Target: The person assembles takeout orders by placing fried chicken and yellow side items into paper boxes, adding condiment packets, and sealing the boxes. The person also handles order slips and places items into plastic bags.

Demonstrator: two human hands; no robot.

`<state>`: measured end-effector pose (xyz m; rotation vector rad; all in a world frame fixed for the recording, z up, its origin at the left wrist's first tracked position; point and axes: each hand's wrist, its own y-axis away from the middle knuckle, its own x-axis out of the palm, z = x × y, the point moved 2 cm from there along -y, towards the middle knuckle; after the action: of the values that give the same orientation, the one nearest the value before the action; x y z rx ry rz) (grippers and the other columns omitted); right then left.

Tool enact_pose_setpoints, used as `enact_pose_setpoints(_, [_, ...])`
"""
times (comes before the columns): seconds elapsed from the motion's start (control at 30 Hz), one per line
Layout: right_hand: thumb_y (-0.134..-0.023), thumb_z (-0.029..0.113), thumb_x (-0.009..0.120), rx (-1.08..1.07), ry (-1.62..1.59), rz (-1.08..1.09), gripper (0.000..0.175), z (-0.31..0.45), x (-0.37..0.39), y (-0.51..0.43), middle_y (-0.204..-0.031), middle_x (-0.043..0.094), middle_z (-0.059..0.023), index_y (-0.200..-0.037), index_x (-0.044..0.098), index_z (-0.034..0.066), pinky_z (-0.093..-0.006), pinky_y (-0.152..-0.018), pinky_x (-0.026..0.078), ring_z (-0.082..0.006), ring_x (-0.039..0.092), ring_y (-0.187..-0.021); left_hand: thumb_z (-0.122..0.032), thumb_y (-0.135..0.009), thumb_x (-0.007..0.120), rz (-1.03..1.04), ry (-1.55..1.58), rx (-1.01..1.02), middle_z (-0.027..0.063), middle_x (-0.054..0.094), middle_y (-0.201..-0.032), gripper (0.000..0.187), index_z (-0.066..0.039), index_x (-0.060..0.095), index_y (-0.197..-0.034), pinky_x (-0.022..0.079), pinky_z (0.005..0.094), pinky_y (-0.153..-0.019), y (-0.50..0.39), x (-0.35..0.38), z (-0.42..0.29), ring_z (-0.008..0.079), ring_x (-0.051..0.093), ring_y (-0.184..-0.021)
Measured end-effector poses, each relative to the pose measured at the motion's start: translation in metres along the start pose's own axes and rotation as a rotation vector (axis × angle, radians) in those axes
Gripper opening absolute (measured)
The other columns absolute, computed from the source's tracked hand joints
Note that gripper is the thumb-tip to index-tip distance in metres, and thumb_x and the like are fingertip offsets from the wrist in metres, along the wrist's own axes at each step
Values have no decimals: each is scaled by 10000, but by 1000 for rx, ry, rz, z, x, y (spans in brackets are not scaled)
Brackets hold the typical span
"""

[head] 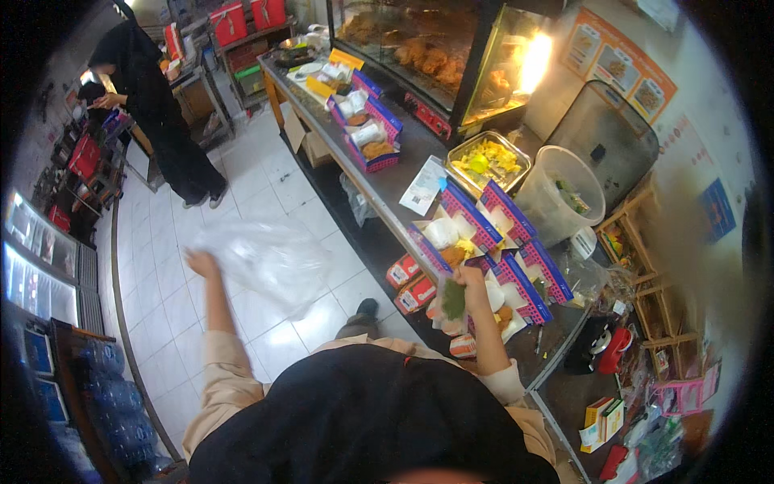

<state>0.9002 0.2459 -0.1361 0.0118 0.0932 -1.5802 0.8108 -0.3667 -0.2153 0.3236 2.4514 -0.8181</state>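
Out over the tiled floor, my left hand (202,264) is at the edge of a clear plastic bag (272,260), blurred by motion; the fingers appear to grip it. My right hand (470,279) is closed on a small clear bag of green contents (452,299), above the counter's near edge. Around it on the counter stand open blue and pink cardboard food boxes (470,216), some with wrapped white bundles and fried food. A steel tray of yellow food and lime-green pieces (487,158) sits behind them, beside a translucent plastic tub (562,187).
A lit glass cabinet of fried chicken (423,57) stands along the counter. More filled boxes (372,133) lie farther down. A person in dark clothes (154,103) stands at the upper left. Wooden crates (659,302) and a red tape dispenser (615,351) are at the right.
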Motion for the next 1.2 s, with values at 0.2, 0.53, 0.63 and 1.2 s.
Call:
enact_pose_setpoints(0.2, [-754, 108, 462, 236, -22, -199, 112, 9, -14, 41, -603, 412, 26, -678, 502, 36, -215, -578, 334, -78, 412, -627, -203, -813, 441, 560, 872, -1460, 118, 513, -1117, 355, -41, 471, -1128, 389, 407, -885, 242, 163, 67, 274, 492, -1013])
enact_pose_setpoints(0.53, [-820, 116, 499, 388, -53, -532, 92, 46, -30, 46, -717, 523, 20, -901, 507, 72, -191, -556, 369, -64, 473, -625, -314, -886, 341, 853, 1277, -1317, 119, 391, -1218, 394, -89, 365, -1208, 350, 430, -904, 251, 371, -141, 294, 384, -1103])
enact_pose_setpoints(0.63, [-818, 104, 527, 326, 89, -672, 126, 51, -23, 22, -758, 540, 15, -937, 497, 74, -181, -525, 371, -54, 486, -632, -434, -826, 470, 1633, 616, -711, 100, 467, -1161, 496, -88, 415, -1177, 364, 418, -842, 285, 394, -131, 277, 438, -1045])
enact_pose_setpoints(1.2, [-784, 39, 550, 602, -6, -1230, 395, 43, -30, 118, -916, 583, -47, -1148, 400, 81, -205, -605, 420, -85, 528, -766, -364, -850, 419, 1833, -222, -65, 123, 552, -918, 434, -18, 504, -1098, 459, 332, -589, 196, 373, 21, 219, 565, -692])
